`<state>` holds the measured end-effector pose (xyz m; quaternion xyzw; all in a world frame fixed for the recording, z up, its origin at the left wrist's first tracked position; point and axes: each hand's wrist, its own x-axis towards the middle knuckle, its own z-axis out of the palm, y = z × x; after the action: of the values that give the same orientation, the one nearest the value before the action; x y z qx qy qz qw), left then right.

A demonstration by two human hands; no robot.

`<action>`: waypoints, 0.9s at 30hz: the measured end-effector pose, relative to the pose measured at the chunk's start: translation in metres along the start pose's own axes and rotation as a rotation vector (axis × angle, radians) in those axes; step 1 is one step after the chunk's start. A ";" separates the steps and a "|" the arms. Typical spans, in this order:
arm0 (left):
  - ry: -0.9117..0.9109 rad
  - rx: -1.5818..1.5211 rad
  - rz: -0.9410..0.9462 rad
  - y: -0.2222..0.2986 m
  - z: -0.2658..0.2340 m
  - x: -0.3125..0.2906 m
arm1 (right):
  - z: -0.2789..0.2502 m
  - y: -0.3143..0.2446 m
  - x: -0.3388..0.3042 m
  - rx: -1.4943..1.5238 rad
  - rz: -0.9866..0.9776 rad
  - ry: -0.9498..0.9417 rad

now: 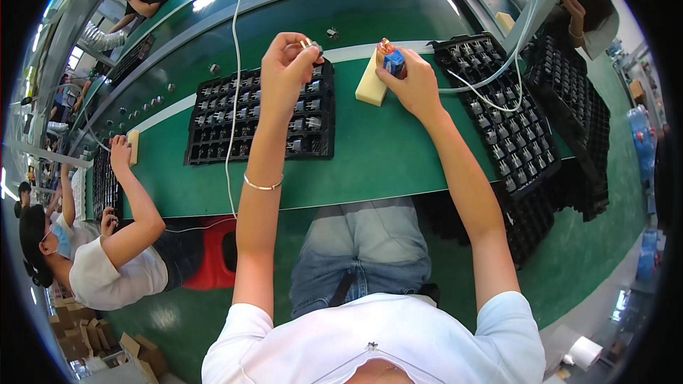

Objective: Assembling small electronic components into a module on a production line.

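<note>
My left hand (284, 75) is raised over the right part of a black compartment tray (331, 135). Its fingers are closed in a pinch on a small metal part (311, 45) with a shiny gold-coloured end. My right hand (418, 85) is closed round a small blue object (393, 62) topped with coppery orange; its exact kind does not show. Beside that hand, partly behind it, a pale yellow block (370, 88) lies on the green table (370, 146). Several small metal parts fill many of the tray's pockets, while its lower left pockets look dark.
To the right stands another black tray (498, 110) of small parts, crossed by a pale hose (491, 84). A white cable (235, 99) hangs across the left tray. Loose parts (153, 102) lie on the green belt beyond the table. A co-worker (117, 256) sits at left.
</note>
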<state>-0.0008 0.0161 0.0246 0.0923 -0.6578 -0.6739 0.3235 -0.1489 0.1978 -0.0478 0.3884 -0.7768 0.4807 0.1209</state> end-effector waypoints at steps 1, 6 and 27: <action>-0.013 -0.053 -0.001 -0.008 0.002 0.006 | 0.001 -0.001 0.000 0.012 0.001 -0.006; 0.010 -0.158 -0.220 -0.047 0.006 0.012 | 0.003 0.002 -0.001 0.019 -0.022 0.033; -0.026 -0.336 -0.340 -0.072 -0.006 0.004 | 0.056 0.045 0.113 -0.080 0.100 -0.074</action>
<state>-0.0229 0.0034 -0.0435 0.1380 -0.5157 -0.8197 0.2078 -0.2461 0.1066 -0.0422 0.3614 -0.8178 0.4400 0.0836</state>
